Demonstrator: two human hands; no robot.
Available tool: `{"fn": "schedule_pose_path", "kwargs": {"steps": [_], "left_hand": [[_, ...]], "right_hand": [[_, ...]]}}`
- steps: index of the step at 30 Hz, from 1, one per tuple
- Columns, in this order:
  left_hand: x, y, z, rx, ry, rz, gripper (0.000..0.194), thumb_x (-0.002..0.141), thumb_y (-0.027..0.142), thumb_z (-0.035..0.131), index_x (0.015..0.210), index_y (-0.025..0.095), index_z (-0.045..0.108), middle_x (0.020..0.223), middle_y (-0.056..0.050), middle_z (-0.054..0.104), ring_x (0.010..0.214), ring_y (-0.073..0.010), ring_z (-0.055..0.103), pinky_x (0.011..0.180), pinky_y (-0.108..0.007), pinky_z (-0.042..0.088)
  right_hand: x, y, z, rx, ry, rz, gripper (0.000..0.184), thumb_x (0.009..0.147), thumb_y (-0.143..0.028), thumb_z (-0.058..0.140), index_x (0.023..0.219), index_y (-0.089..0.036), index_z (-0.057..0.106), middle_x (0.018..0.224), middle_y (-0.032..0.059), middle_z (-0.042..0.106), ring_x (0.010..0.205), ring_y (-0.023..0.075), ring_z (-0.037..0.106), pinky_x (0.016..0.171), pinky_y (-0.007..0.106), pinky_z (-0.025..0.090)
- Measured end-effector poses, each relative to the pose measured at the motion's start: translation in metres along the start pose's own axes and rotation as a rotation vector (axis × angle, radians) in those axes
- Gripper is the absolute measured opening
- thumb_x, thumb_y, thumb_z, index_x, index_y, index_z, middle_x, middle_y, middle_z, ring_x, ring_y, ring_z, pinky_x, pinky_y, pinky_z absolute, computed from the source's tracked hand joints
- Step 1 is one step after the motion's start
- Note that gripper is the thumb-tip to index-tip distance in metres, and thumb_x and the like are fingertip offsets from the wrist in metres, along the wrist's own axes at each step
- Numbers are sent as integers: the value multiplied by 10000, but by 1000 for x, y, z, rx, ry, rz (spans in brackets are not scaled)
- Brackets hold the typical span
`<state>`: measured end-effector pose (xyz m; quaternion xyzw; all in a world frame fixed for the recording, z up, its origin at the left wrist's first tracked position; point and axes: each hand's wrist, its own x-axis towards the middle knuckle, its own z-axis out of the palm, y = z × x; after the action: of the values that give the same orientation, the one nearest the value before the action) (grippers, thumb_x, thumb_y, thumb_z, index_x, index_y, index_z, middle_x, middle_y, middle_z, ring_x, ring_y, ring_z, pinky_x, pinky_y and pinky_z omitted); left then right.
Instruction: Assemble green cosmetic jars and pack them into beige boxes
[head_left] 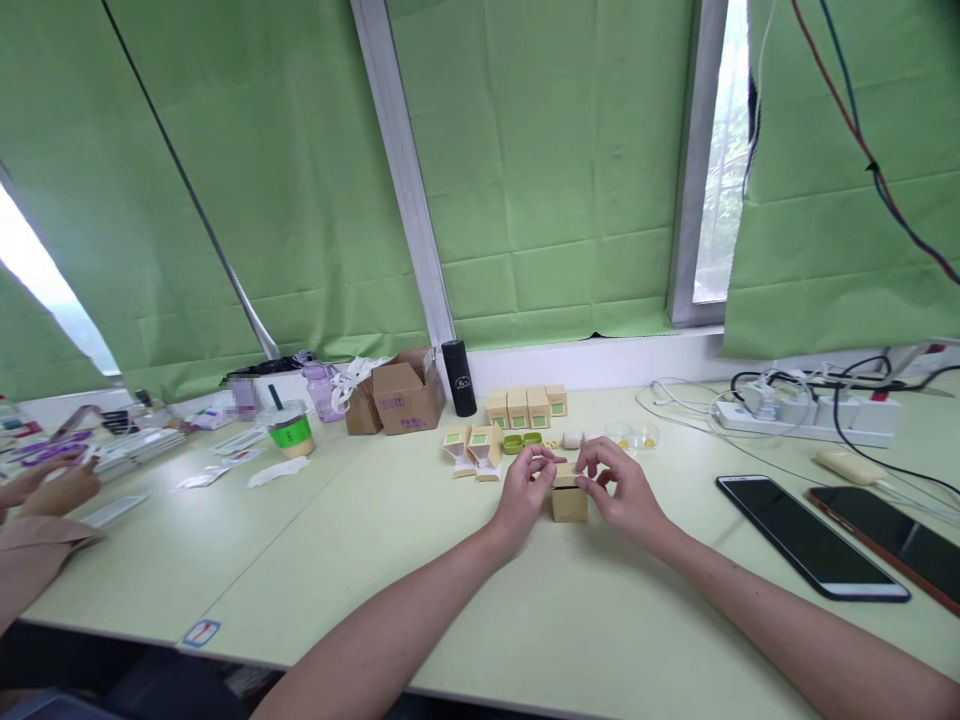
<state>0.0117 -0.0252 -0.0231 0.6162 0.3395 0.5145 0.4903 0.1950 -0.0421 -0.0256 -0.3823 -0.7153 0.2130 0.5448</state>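
Note:
A small tan cardboard box (pixel 569 503) stands on the pale green table (pixel 420 570) between my hands. My left hand (pixel 526 487) pinches at its upper left edge, fingers curled. My right hand (pixel 616 486) grips the top right of the same box with bent fingers. Just behind lie two open flat boxes (pixel 474 447), a green two-cup case (pixel 522 441) and a small white piece (pixel 572 440). A row of several closed tan boxes with green labels (pixel 526 405) stands farther back.
Two phones (pixel 812 535) lie at the right, near a power strip (pixel 795 415) with cables. A black bottle (pixel 459 378), brown cartons (pixel 405 395), a green-banded cup (pixel 289 430) and a purple bottle (pixel 322 390) stand at the back left. Another person's hand (pixel 52 490) works at far left.

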Motion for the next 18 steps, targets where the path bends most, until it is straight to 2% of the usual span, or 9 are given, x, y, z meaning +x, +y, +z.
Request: {"fn": "schedule_pose_path", "kwargs": {"steps": [9, 18], "left_hand": [[-1, -2, -1, 56, -16, 50, 256, 894, 398, 692, 1051, 227, 584, 1161, -118, 730, 1170, -294, 661, 995, -410, 466], [-1, 0, -1, 99, -17, 79, 200, 885, 291, 661, 1061, 230, 587, 1158, -103, 730, 1198, -291, 652, 1018, -406, 444]], "right_hand": [[-1, 0, -1, -16, -12, -47, 43, 871, -218, 606, 843, -249, 616, 990, 61, 604, 768, 190, 571, 582, 308, 487], [-2, 1, -2, -61, -43, -54, 43, 847, -214, 608, 830, -253, 606, 972, 67, 603, 768, 204, 570, 576, 322, 492]]}}
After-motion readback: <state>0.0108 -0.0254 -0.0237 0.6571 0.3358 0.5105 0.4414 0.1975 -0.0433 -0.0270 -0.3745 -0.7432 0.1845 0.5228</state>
